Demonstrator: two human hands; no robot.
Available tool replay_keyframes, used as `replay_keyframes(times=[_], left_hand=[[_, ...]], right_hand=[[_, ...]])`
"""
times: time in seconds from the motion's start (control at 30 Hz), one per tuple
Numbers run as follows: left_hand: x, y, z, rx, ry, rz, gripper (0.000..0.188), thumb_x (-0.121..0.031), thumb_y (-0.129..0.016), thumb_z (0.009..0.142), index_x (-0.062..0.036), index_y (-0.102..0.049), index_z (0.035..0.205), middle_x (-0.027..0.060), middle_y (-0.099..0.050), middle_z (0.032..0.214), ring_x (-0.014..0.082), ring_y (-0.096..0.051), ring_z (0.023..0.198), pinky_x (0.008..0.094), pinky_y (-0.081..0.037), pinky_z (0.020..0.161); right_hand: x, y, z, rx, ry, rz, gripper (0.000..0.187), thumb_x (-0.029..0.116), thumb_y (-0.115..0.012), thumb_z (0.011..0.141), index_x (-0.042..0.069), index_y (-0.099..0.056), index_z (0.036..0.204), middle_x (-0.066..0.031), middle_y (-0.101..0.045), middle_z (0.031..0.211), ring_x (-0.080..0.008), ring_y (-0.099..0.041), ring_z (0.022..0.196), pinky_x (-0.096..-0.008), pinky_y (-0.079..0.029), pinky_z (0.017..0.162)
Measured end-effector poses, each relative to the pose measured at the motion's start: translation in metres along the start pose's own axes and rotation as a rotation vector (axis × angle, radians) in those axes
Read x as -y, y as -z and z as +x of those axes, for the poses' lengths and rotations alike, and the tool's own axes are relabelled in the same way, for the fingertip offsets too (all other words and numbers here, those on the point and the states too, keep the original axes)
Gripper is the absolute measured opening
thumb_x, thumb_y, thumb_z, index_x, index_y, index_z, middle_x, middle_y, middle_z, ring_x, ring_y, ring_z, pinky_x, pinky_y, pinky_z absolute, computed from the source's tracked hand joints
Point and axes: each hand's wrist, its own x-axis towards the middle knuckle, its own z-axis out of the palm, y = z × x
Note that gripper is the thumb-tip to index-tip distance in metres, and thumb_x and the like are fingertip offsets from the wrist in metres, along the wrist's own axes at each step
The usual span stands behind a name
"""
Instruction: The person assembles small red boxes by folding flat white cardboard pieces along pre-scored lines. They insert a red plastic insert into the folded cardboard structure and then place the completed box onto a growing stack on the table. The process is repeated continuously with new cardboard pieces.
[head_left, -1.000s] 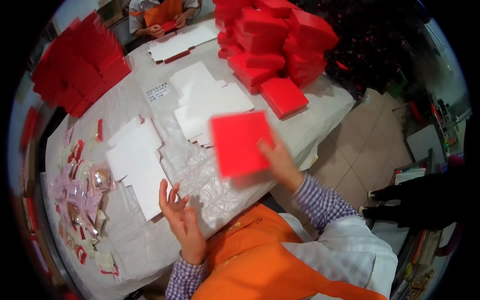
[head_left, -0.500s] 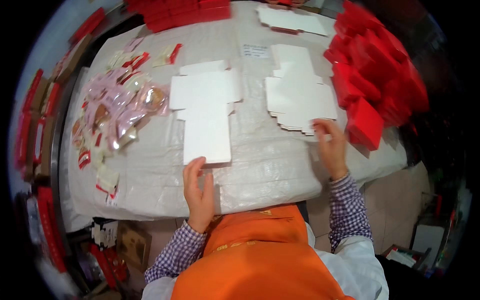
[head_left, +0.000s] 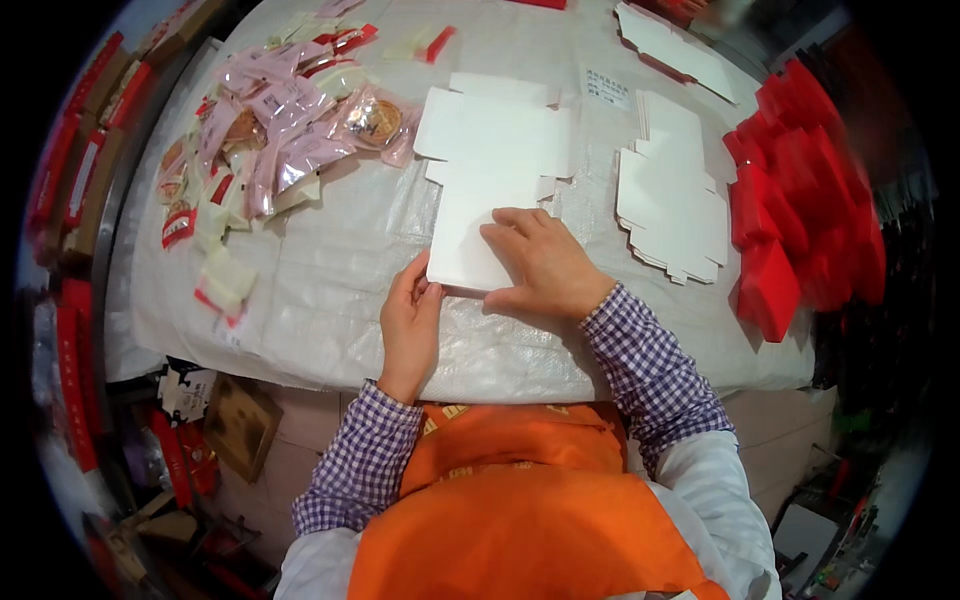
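Note:
A flat white cardboard box blank [head_left: 495, 130] with fold-out flaps lies on the covered table in front of me. At its near left corner my left hand [head_left: 412, 325] is closed, with fingertips and thumb on the edge. My right hand [head_left: 548, 262] rests over the near right part of the blank, its fingers spread on the surface and its thumb at the near edge. A stack of similar white blanks [head_left: 675, 195] lies to the right of it.
Wrapped pastries [head_left: 290, 140] in clear and pink packets are heaped on the left. Red boxes [head_left: 800, 190] are piled at the right edge. More white cardboard [head_left: 680, 50] lies at the far right, beyond a small printed label [head_left: 607, 90].
My right hand has moved left from the stack onto the middle blank. My left hand has closed at the blank's near left corner. The view has shifted.

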Motion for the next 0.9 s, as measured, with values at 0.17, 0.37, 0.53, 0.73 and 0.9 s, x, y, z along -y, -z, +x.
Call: replay_keyframes(times=[0.17,0.37,0.53,0.73,0.9], left_hand=[[0.006,0.002,0.001,0.0,-0.005,-0.04,0.041,-0.003,-0.052,0.105,0.0055,-0.051,0.145,0.0105,-0.061,0.135,0.0121,-0.059,0.111,0.0255,-0.05,0.097],[0.009,0.005,0.003,0.001,-0.025,0.0,0.04,0.001,-0.049,0.105,0.0044,-0.051,0.145,0.0122,-0.058,0.135,0.0155,-0.061,0.113,0.0288,-0.053,0.097],[0.009,0.006,0.004,0.006,-0.031,0.018,0.04,0.002,-0.048,0.105,0.0046,-0.051,0.144,0.0136,-0.057,0.135,0.0172,-0.061,0.115,0.03,-0.054,0.097],[0.011,0.005,0.004,0.0,-0.047,0.024,0.041,0.003,-0.047,0.104,0.004,-0.052,0.145,0.0133,-0.057,0.134,0.0164,-0.062,0.111,0.0295,-0.054,0.096],[0.013,0.004,0.004,-0.018,-0.052,0.022,0.041,0.004,-0.046,0.104,0.0029,-0.053,0.144,0.0128,-0.058,0.132,0.0154,-0.061,0.106,0.029,-0.053,0.094]], right_hand=[[-0.003,-0.002,0.004,0.038,0.006,-0.058,0.083,0.044,-0.083,0.075,0.002,-0.056,0.141,-0.0223,-0.049,0.148,-0.0378,-0.045,0.137,-0.0463,-0.036,0.115],[-0.005,-0.004,0.004,0.022,0.012,-0.055,0.083,0.046,-0.082,0.075,0.004,-0.056,0.141,-0.0216,-0.049,0.148,-0.0376,-0.045,0.137,-0.0469,-0.035,0.115],[-0.005,-0.005,0.004,0.038,-0.014,-0.058,0.084,0.047,-0.083,0.075,0.005,-0.056,0.142,-0.0208,-0.048,0.149,-0.0374,-0.044,0.138,-0.0469,-0.034,0.115],[-0.009,-0.006,0.004,0.044,-0.019,-0.048,0.084,0.049,-0.082,0.076,0.006,-0.056,0.143,-0.0206,-0.047,0.151,-0.0366,-0.043,0.139,-0.0479,-0.033,0.116],[-0.008,-0.005,0.004,0.065,-0.032,-0.02,0.083,0.045,-0.082,0.078,0.006,-0.054,0.146,-0.0204,-0.045,0.152,-0.0365,-0.042,0.14,-0.0481,-0.031,0.118]])
